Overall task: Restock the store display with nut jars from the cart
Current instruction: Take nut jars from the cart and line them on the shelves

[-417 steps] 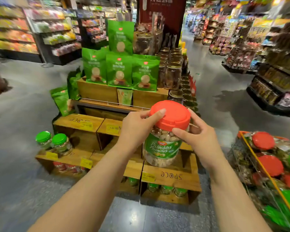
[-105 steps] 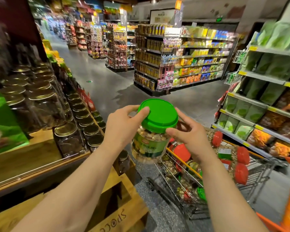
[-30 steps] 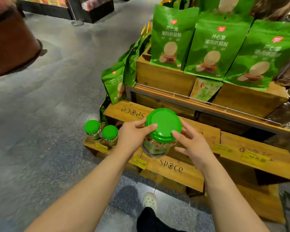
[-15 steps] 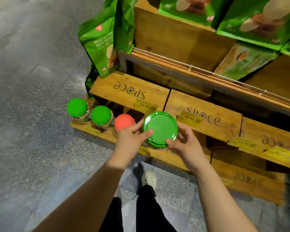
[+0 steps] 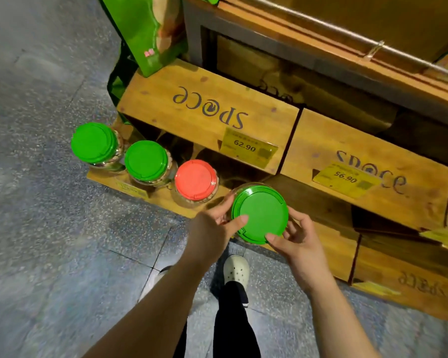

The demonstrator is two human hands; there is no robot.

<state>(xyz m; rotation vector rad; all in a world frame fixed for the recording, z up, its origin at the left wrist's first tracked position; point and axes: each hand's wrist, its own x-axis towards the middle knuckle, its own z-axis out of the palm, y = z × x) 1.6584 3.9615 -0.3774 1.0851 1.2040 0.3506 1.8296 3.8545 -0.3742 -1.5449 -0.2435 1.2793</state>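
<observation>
Head view: left hand and right hand grasp green-lidded jar over low shelf, beside red-lidded jar. Three jars shelved, fourth not released; cart unseen.

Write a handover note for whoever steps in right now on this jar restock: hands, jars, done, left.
Left hand and right hand both grip the green-lidded nut jar at its lid rim, at the right end of the row on the lowest wooden shelf; whether it rests there yet I cannot tell.
Already shelved, left to right: two green-lidded jars, then a red-lidded jar.
Left: seat this jar beside the red one, let go, fetch more from the cart, which is out of view.
</observation>
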